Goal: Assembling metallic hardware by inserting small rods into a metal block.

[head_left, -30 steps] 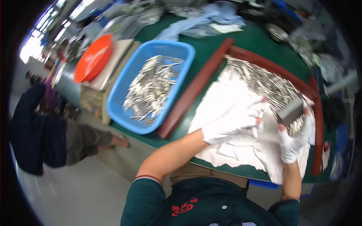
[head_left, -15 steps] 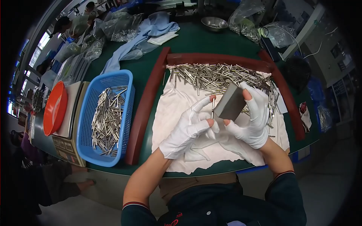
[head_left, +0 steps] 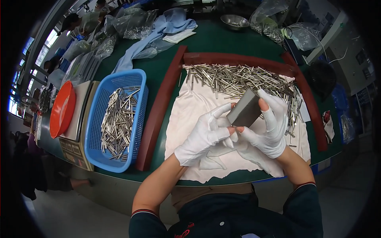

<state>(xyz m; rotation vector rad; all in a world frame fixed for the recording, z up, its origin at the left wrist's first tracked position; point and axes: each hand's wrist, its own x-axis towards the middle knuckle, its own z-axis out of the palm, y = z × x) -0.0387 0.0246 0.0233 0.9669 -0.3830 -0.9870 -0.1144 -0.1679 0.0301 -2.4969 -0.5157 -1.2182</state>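
Observation:
My left hand [head_left: 202,135], in a white glove with bare fingertips, is closed at the block's left side. Its thumb and index finger grip a slim metal pin by its ends; the block now mostly hides that pin. My gloved right hand [head_left: 272,129] holds a dark grey rectangular block [head_left: 245,109] tilted between fingers and thumb. The block's lower left corner meets the fingertips of both hands. Beneath my hands lies a pale pink cloth [head_left: 182,123], and on its far part is a heap of loose metal pins [head_left: 234,81].
Dark red bars [head_left: 156,111] frame the cloth on the left, far and right sides. To the left stand a blue basket [head_left: 90,133] of metal pins and a scale [head_left: 75,152] with an orange-red tray [head_left: 62,110]. A metal bowl [head_left: 235,22] and plastic bags [head_left: 135,25] sit farther back.
The block and the pin have come together; the pin, plainly visible before, is now mostly out of sight. My two thumbs have met. The whole view has shifted slightly.

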